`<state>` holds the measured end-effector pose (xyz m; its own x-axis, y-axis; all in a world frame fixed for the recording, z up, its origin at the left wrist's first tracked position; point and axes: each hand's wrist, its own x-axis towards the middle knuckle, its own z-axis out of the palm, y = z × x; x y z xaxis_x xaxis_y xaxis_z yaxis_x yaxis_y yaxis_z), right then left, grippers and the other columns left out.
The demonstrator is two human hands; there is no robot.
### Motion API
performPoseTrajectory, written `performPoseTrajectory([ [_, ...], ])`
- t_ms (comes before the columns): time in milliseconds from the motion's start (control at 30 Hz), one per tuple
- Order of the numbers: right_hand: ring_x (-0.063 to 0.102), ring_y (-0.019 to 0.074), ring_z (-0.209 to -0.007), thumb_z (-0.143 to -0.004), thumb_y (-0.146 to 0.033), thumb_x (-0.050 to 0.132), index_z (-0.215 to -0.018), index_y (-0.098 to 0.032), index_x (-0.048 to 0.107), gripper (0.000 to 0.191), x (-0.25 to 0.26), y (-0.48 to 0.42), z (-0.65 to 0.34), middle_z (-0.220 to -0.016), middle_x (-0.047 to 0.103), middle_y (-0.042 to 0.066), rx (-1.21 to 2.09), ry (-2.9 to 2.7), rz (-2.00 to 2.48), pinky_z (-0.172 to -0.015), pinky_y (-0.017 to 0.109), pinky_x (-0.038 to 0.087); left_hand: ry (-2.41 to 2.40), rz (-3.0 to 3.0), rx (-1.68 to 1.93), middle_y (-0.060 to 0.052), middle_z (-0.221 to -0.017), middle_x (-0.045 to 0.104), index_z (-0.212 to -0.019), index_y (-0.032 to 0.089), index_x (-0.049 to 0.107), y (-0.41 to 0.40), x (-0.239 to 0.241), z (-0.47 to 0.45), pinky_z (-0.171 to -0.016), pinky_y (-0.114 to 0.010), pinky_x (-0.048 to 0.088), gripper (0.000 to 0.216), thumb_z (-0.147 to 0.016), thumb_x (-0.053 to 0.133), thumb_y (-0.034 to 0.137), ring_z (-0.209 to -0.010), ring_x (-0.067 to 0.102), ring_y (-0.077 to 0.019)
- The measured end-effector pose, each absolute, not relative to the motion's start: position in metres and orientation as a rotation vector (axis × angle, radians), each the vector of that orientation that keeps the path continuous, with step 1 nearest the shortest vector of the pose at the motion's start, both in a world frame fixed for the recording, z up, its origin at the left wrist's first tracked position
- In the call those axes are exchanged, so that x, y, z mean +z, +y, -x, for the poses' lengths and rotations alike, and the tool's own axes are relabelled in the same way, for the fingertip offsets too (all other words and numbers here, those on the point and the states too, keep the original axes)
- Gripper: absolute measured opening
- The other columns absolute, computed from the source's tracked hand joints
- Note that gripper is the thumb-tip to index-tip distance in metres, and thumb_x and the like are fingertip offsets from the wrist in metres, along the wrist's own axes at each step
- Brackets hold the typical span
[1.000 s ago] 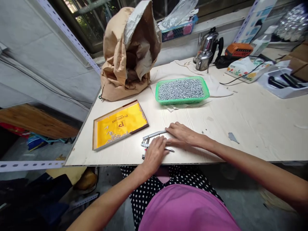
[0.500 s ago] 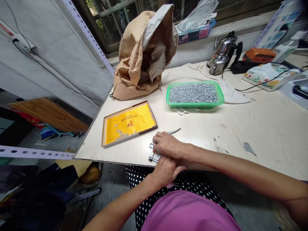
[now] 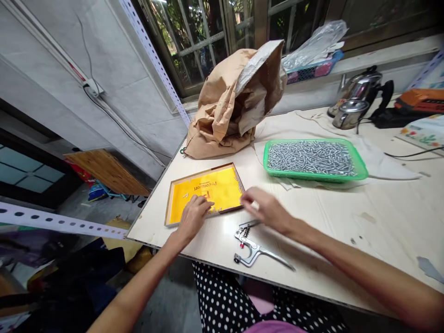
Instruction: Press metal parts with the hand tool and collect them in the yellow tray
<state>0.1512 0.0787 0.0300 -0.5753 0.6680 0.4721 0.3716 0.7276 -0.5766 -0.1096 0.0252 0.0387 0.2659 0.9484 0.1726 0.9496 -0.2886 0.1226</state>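
Left hand [image 3: 193, 215] lies palm down in the shallow yellow-lined tray [image 3: 204, 190], fingers spread apart and resting on the tray floor at its near edge; nothing visibly gripped. A few small metal pieces lie on the yellow lining just beyond the fingertips, too small to identify with confidence.

Right hand [image 3: 265, 209] hovers just to the right of the tray's near right corner, fingers drawn loosely together and pointing toward the left hand. A small pale item seems pinched at the fingertips, but motion blur leaves this uncertain; cannot tell whether the hand truly grips anything.

Metal hand pliers [image 3: 253, 244] lie flat on the table [image 3: 347, 217], just below the right hand's wrist, handles splayed toward the table's near edge; neither hand touches them.

Beyond the right hand: green basket [image 3: 314, 158] full of small silver metal parts. Beyond the tray: crumpled brown paper sack [image 3: 236, 101], upright, mouth open.
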Motion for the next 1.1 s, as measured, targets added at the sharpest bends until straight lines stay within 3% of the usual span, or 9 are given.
performPoseTrajectory([
  [133,0.060,0.0212,-0.079,-0.091,-0.026,0.047,-0.098,-0.021,0.062,0.018,0.059,0.145,-0.217,-0.092,0.066,0.007,0.275,-1.943,1.172,-0.077,0.038,0.047,-1.651,2.825,0.025,-0.007,-0.096,0.062,-0.100,0.023,0.070,0.058,0.028,0.130,-0.079,-0.029,0.047,0.021,-0.094,0.050,0.023,-0.096,0.053,-0.0200],
  [233,0.060,0.0237,-0.080,-0.089,-0.025,0.050,-0.096,-0.015,0.067,0.020,0.059,0.178,-0.263,-0.089,0.067,0.012,0.073,-1.902,1.391,-0.078,0.039,0.046,-1.598,2.938,0.069,-0.006,-0.088,0.061,-0.089,0.019,0.068,0.067,0.023,0.131,-0.079,-0.027,0.045,0.022,-0.095,0.048,0.025,-0.092,0.054,-0.0185],
  [367,0.058,0.0273,-0.086,-0.091,-0.033,0.053,-0.113,-0.012,0.065,0.033,0.047,0.169,-0.278,-0.105,0.061,0.019,-0.127,-2.011,1.493,-0.072,0.040,0.046,-1.616,2.975,0.152,-0.007,-0.088,0.063,-0.085,0.016,0.066,0.074,0.021,0.129,-0.076,-0.026,0.044,0.022,-0.093,0.047,0.021,-0.085,0.056,-0.0170],
  [467,0.060,0.0240,-0.081,-0.094,-0.035,0.048,-0.112,-0.017,0.064,0.031,0.035,0.123,-0.254,-0.102,0.062,0.013,0.038,-2.193,1.319,-0.070,0.038,0.049,-1.686,2.976,0.154,-0.007,-0.088,0.064,-0.082,0.015,0.066,0.078,0.022,0.128,-0.073,-0.026,0.044,0.019,-0.090,0.049,0.019,-0.084,0.058,-0.0170],
  [600,0.063,0.0182,-0.076,-0.096,-0.029,0.045,-0.097,-0.021,0.066,0.023,0.015,0.047,-0.215,-0.091,0.065,0.007,0.588,-2.423,1.046,-0.070,0.033,0.052,-2.006,2.823,-0.137,-0.005,-0.078,0.064,-0.076,0.015,0.064,0.071,0.031,0.118,-0.067,-0.025,0.044,0.014,-0.083,0.051,0.017,-0.073,0.058,-0.0151],
  [767,0.064,0.0171,-0.089,-0.098,-0.026,0.044,-0.114,-0.021,0.061,0.025,0.016,0.005,-0.187,-0.101,0.064,0.007,0.817,-2.289,0.980,-0.078,0.032,0.053,-2.444,2.798,-0.554,0.000,-0.070,0.063,-0.080,0.016,0.063,0.024,0.047,0.079,-0.057,-0.022,0.043,0.017,-0.086,0.053,0.028,-0.061,0.057,-0.0122],
  [867,0.062,0.0160,-0.089,-0.099,-0.023,0.040,-0.118,-0.018,0.060,0.028,0.023,0.005,-0.178,-0.100,0.063,0.007,0.788,-2.268,0.974,-0.079,0.031,0.051,-2.297,2.845,-0.399,-0.003,-0.078,0.063,-0.079,0.016,0.061,-0.012,0.042,0.055,-0.065,-0.026,0.047,0.013,-0.087,0.051,0.020,-0.071,0.059,-0.0153],
  [967,0.061,0.0175,-0.086,-0.098,-0.022,0.042,-0.108,-0.017,0.063,0.024,0.019,0.001,-0.177,-0.095,0.062,0.007,0.684,-2.416,1.041,-0.075,0.031,0.049,-2.043,2.736,-0.002,-0.008,-0.088,0.061,-0.078,0.016,0.058,-0.036,0.031,0.044,-0.076,-0.032,0.048,0.018,-0.087,0.046,0.006,-0.087,0.057,-0.0212],
  [1100,0.059,0.0176,-0.080,-0.094,-0.021,0.051,-0.097,-0.017,0.062,0.013,-0.003,-0.017,-0.189,-0.093,0.059,0.006,0.563,-2.518,1.198,-0.066,0.029,0.046,-1.864,2.661,0.374,-0.010,-0.097,0.059,-0.086,0.017,0.056,-0.047,0.018,0.046,-0.077,-0.035,0.050,0.023,-0.085,0.041,0.000,-0.095,0.053,-0.0250],
])
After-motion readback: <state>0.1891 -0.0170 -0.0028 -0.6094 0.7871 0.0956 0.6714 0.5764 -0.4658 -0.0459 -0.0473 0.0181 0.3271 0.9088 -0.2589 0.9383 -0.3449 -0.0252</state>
